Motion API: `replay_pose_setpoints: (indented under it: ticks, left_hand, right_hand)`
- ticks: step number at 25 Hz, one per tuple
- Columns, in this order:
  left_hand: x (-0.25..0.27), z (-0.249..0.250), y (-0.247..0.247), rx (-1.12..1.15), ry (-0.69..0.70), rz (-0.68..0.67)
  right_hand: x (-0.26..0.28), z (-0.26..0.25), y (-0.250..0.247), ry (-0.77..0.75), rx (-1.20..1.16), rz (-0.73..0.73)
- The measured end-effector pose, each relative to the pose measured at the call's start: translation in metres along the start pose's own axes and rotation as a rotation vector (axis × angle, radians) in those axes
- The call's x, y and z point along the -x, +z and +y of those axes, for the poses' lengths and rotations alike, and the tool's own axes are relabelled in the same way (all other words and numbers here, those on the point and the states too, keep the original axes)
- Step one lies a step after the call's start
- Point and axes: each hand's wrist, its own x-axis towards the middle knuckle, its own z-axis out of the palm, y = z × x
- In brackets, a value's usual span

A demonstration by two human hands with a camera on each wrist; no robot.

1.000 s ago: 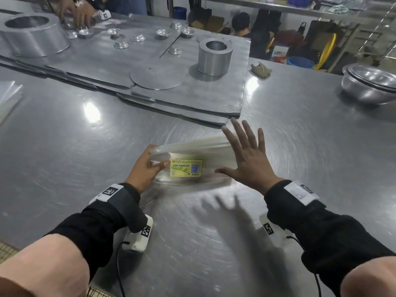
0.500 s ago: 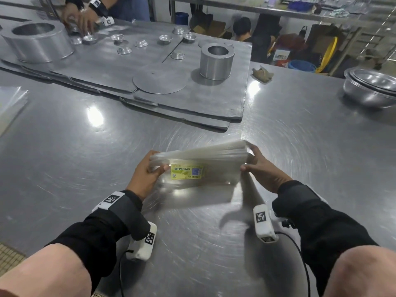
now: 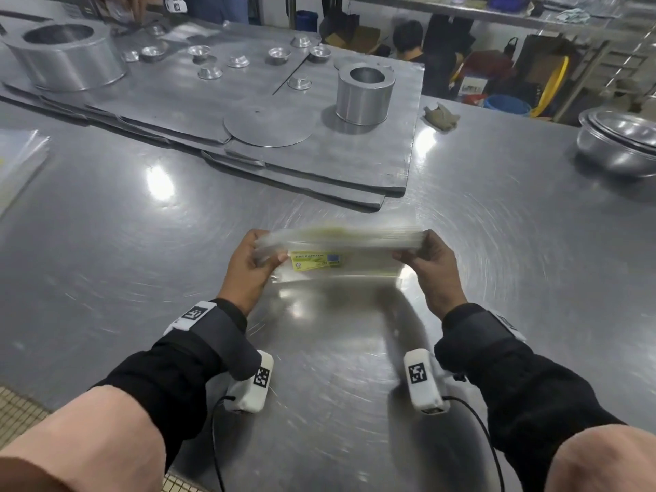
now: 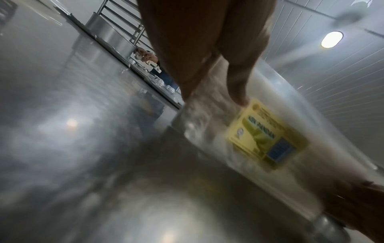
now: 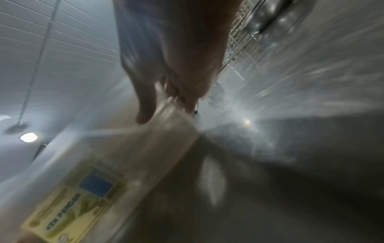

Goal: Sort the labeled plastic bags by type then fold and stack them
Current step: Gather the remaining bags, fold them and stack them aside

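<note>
1. The left hand [image 3: 248, 268] gripped the left end of a stack of clear plastic bags [image 3: 355, 243], thumb on the near face and fingers curled behind.
2. The right hand [image 3: 431, 268] gripped the right end of the same stack in the same way, thumb in front.
3. The stack stood on its long edge between the two hands, over the steel table [image 3: 142, 243]; motion blur hid whether its lower edge touched the table.
4. A yellow label [image 3: 317, 261] with a blue square faced the person on the near side of the stack, just right of the left thumb.
5. In the left wrist view the thumb [image 4: 239, 78] lay on the plastic just above the label [image 4: 268, 136].
6. In the right wrist view the thumb [image 5: 145, 106] pressed the stack's end, with the label [image 5: 76, 205] lower down the stack.
7. Beyond the stack lay flat metal sheets [image 3: 319, 165] carrying a metal ring [image 3: 365, 95].
8. Metal bowls [image 3: 621, 140] sat far right of the stack, and more clear bags [image 3: 17, 161] far left of it.
</note>
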Motion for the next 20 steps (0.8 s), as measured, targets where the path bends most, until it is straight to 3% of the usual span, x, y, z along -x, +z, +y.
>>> replay_pose_setpoints:
  ticks: [3,5,12,14,17,20]
  left_hand:
    - [0.0,-0.002,-0.004,-0.007,-0.074,-0.13]
    - [0.0,-0.002,-0.003,0.034,-0.1,-0.123]
    - [-0.003,-0.011,0.018,0.124,-0.078,0.216]
    - [-0.008,-0.012,0.024,0.08,-0.101,0.18]
    - [-0.014,-0.012,0.02,0.146,-0.166,0.036]
    - [-0.013,-0.011,0.016,0.095,-0.125,0.04]
  right_hand:
    - [0.006,0.002,-0.005,0.082,-0.014,-0.125]
    - [0.005,0.006,-0.005,0.12,-0.016,-0.133]
    - [0.004,0.019,0.023,0.14,0.006,0.157]
    - [0.003,0.018,0.028,0.135,-0.007,0.18]
    - [0.0,0.019,0.029,0.135,0.029,0.089]
    - [-0.001,0.019,0.026,0.137,0.011,0.079]
